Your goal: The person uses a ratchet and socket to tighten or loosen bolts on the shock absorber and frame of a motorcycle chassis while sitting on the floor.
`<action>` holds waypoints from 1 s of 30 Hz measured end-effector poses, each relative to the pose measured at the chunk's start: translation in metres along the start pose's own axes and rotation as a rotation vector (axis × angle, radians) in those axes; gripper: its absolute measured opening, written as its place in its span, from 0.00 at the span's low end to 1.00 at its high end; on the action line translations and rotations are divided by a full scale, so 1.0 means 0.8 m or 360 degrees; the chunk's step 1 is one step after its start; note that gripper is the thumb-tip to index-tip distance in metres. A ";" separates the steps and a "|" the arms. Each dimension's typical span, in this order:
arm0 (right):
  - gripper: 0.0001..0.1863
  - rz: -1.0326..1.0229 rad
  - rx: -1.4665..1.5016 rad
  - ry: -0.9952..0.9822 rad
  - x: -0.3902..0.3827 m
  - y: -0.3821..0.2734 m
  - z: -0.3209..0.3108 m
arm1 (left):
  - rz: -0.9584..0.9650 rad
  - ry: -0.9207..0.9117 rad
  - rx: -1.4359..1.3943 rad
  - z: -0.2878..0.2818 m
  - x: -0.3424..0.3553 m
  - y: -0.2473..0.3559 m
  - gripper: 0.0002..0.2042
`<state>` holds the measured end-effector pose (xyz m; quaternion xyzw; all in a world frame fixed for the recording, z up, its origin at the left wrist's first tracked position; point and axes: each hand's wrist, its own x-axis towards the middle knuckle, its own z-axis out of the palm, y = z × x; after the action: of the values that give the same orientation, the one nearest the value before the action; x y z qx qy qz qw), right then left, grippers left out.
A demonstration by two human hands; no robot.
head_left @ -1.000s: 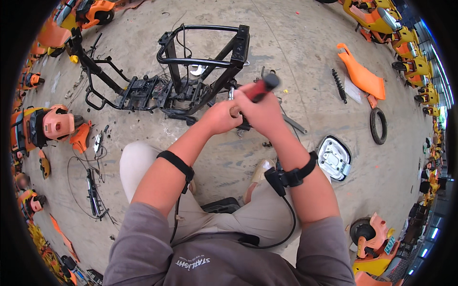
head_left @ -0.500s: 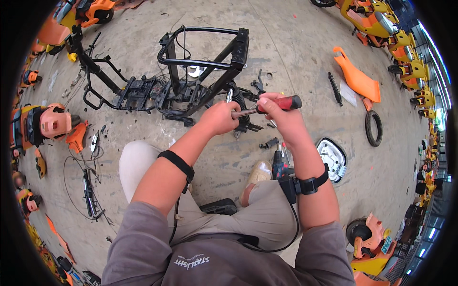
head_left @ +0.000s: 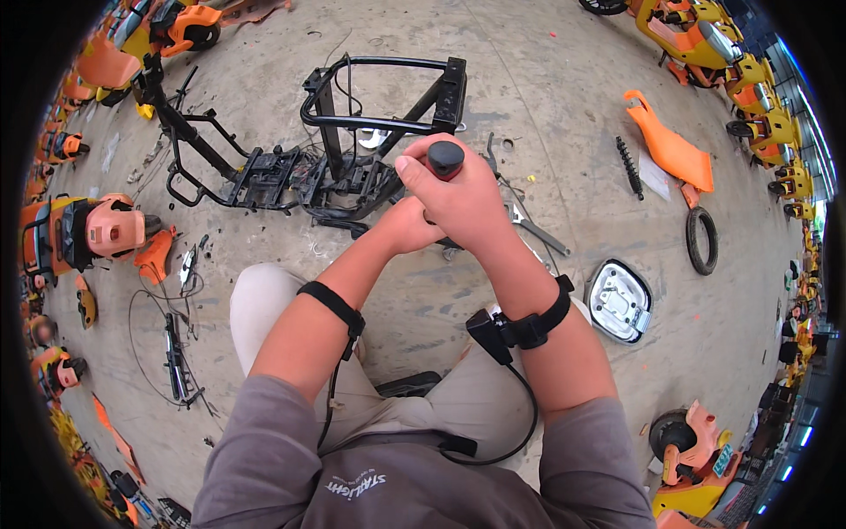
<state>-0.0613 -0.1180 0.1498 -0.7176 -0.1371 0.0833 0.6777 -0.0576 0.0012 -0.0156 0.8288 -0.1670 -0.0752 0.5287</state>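
My right hand (head_left: 467, 198) is wrapped round the red and black handle of a ratchet wrench (head_left: 445, 159). The handle's black end points up toward me, and the metal shaft is mostly hidden by my hands. Just below and to the left, my left hand (head_left: 414, 227) is closed at the wrench's head end, touching my right hand. Both hands are in front of the rear of a stripped black scooter frame (head_left: 383, 123), covering part of it. Where the wrench's far end meets the frame, if it does, is hidden.
An adjustable wrench (head_left: 539, 234) lies right of my hands. Farther right are a black coil shock absorber (head_left: 629, 167), an orange body panel (head_left: 670, 145), a tyre (head_left: 701, 241) and a white tray-like part (head_left: 619, 301). Cables (head_left: 172, 353) lie at left; orange and yellow scooters (head_left: 687, 35) line the edges.
My right hand has moved left and up, swinging the wrench handle from pointing right to pointing up at me. My left hand stays closed close by. The view has shifted slightly.
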 end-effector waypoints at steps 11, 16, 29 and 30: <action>0.14 0.0334 0.0713 0.0625 -0.053 0.054 -0.114 | -0.0396 -0.0065 0.0653 0.000 -0.001 0.045 0.16; 0.11 0.0641 0.1068 0.0788 -0.066 0.078 -0.144 | -0.0574 -0.0097 0.0840 0.003 0.002 0.063 0.18; 0.08 0.0173 0.0477 0.0599 -0.016 0.002 -0.034 | -0.0269 0.0032 0.0530 0.003 -0.001 0.019 0.13; 0.07 0.0069 0.0289 0.0523 -0.011 0.002 -0.022 | -0.0188 0.0075 0.0415 0.006 0.001 0.009 0.13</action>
<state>-0.0644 -0.1373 0.1490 -0.6603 -0.0012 -0.0084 0.7509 -0.0599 -0.0057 -0.0108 0.9004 -0.1137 -0.0644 0.4150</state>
